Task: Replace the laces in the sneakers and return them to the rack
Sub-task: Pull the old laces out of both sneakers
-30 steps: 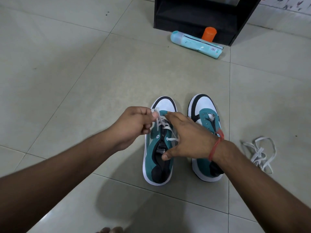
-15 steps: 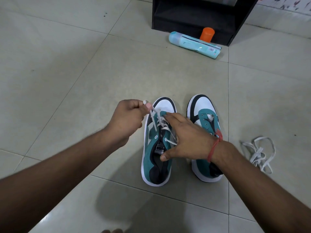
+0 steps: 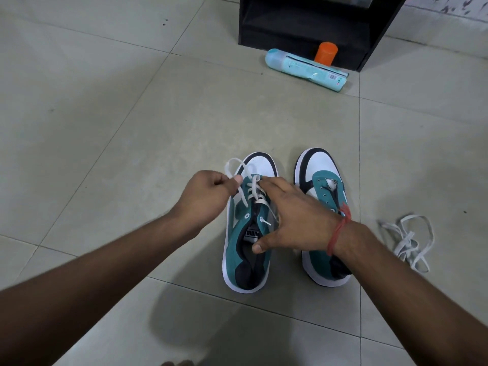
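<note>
Lacing the left-hand sneaker (image 3: 247,249) of a teal-and-white pair set side by side on the tiled floor (image 3: 105,128), toes toward the black rack (image 3: 311,27). The left hand (image 3: 208,199) is closed, thumb and forefinger pinching a loop of the white lace (image 3: 249,186) drawn up and to the left from the upper eyelets. The right hand (image 3: 293,220) lies open and spread over the tongue and right eyelet row, fingers nearly straight, steadying the shoe; whether its fingertips also trap the lace cannot be told. The second sneaker (image 3: 323,215) stands just beside, its eyelets bare, and a loose white lace (image 3: 408,243) lies in a tangle on the floor to its right. A pale blue bottle (image 3: 306,68) lies before the rack, with an orange container (image 3: 326,52) behind it. To do this step well, the pull should probably run along the eyelet's axis while the pressing hand keeps the crossings flat and untwisted, with both ends left equal in length. The task appears well short of halfway.
</note>
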